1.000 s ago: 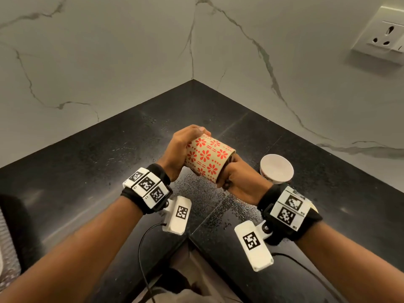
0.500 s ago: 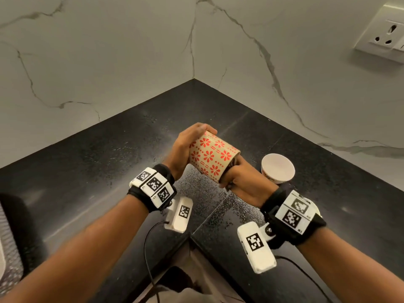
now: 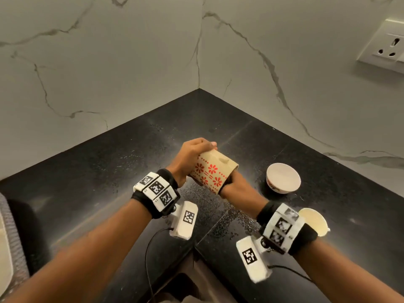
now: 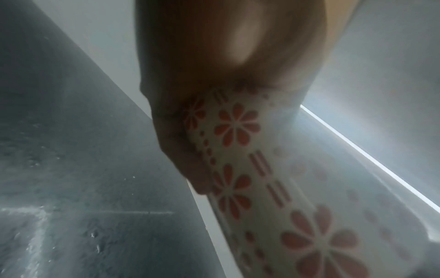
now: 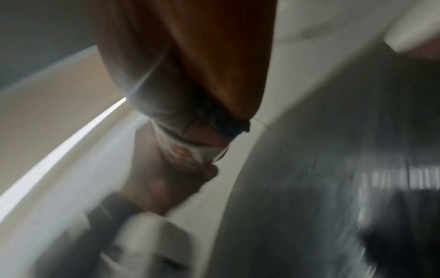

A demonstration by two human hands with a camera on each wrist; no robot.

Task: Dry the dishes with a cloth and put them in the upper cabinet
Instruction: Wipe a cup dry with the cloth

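A cream mug (image 3: 212, 171) with red flowers lies tilted above the black counter, held between both hands. My left hand (image 3: 192, 154) grips its base end, fingers curled round the patterned wall (image 4: 262, 178). My right hand (image 3: 238, 189) is pushed into the mug's mouth, so its fingers are hidden inside. The right wrist view is blurred. It shows a dark cloth (image 5: 221, 120) bunched under that hand at the mug's rim (image 5: 190, 150). A small stub shows on the mug's upper side.
A white bowl (image 3: 283, 178) stands on the black counter (image 3: 109, 171) to the right of the mug. A cream dish (image 3: 313, 221) sits partly behind my right wrist. Marble walls meet in the corner behind; a socket (image 3: 387, 47) is upper right. A grey object (image 3: 8, 237) lies at the left edge.
The mug has turned in my hands, so a plain side with a stub now faces up. My right wrist has twisted and the cream dish behind it has come into view.
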